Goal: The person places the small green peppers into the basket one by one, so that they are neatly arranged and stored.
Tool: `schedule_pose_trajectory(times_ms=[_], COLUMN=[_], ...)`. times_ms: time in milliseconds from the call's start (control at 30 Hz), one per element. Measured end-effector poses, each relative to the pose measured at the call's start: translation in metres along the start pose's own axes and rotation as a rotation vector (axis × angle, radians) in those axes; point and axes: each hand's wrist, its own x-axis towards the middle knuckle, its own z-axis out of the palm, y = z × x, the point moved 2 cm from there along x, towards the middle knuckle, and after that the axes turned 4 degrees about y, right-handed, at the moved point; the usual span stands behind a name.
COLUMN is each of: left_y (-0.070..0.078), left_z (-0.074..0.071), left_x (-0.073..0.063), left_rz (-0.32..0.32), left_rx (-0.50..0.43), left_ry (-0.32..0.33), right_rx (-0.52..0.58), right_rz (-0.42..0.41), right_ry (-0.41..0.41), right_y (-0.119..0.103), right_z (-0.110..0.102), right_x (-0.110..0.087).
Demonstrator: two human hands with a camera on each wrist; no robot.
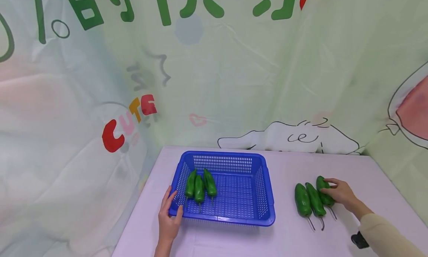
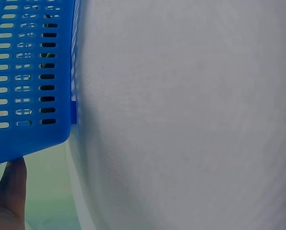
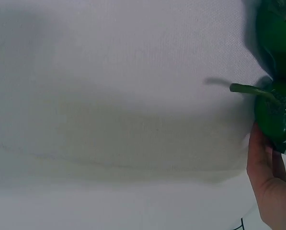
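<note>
1. Printed backdrop (image 1: 227, 82), standing on three sides; it bears four coloured letters (image 1: 128, 119) on the left, one pink heart outline (image 1: 197, 119), and big green characters cut off at the top.
2. One table (image 1: 230, 240), covered in pale lilac-white.
3. One blue basket (image 1: 245, 222), rectangular with perforated walls, set left of the table's middle.
4. One light beige sleeve (image 1: 388, 231), on the right arm.
5. Two hands. The left hand (image 1: 169, 220) grips the basket's near left corner, thumb at the front rim and fingers at the left side. The right hand (image 1: 341, 193) pinches one pepper between thumb and fingers.
6. Six green peppers in all, split three and three:
   - three peppers in the basket (image 1: 199, 190), lying side by side in its left part, stems toward the person;
   - two loose peppers (image 1: 302, 200) on the table, right of the basket, neighbours in a slanted row;
   - one held pepper (image 1: 327, 200), the rightmost of that row; whether it is raised off the table I cannot tell.
7. One small black object (image 1: 359, 241) just beside the sleeve, partly hidden, its kind unclear.
</note>
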Motion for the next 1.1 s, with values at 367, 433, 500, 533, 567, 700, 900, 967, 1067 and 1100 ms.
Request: schedule_pose_trajectory(times_ms=[367,433,500,533,567,700,900,967,1067,1100], left_y=[0.001,0.001,0.002,0.002,0.002,0.002,0.001,0.002,0.002,0.003], left_z=[0.002,0.001,0.000,0.000,0.000,-0.001,-0.001,-0.001,-0.001,-0.002], left_x=[0.000,0.001,0.001,0.001,0.001,0.001,0.002,0.002,0.001,0.001], left_rz=[0.042,0.048,0.052,0.050,0.049,0.041,0.035,0.024,0.004,0.000], left_rx=[-0.023,-0.026,-0.026,-0.028,-0.030,-0.032,-0.032,-0.039,-0.046,-0.046], left_ry=[0.014,0.018,0.021,0.022,0.023,0.028,0.024,0.020,0.016,0.016], right_rx=[-0.033,-0.017,0.000,0.006,0.014,0.028,0.044,0.046,0.054,0.058], right_rz=[-0.022,-0.013,-0.013,-0.014,-0.016,-0.030,-0.035,-0.045,-0.055,-0.053], right_ry=[0.013,0.020,0.022,0.027,0.028,0.032,0.033,0.040,0.037,0.036], right_y=[-0.016,-0.020,-0.023,-0.024,-0.025,-0.029,-0.040,-0.048,-0.061,-0.066], right_z=[-0.018,-0.022,-0.027,-0.030,-0.032,-0.040,-0.047,-0.048,-0.047,-0.046], right_x=[-0.015,-0.015,-0.015,-0.015,-0.015,-0.015,-0.016,-0.017,-0.018,-0.019])
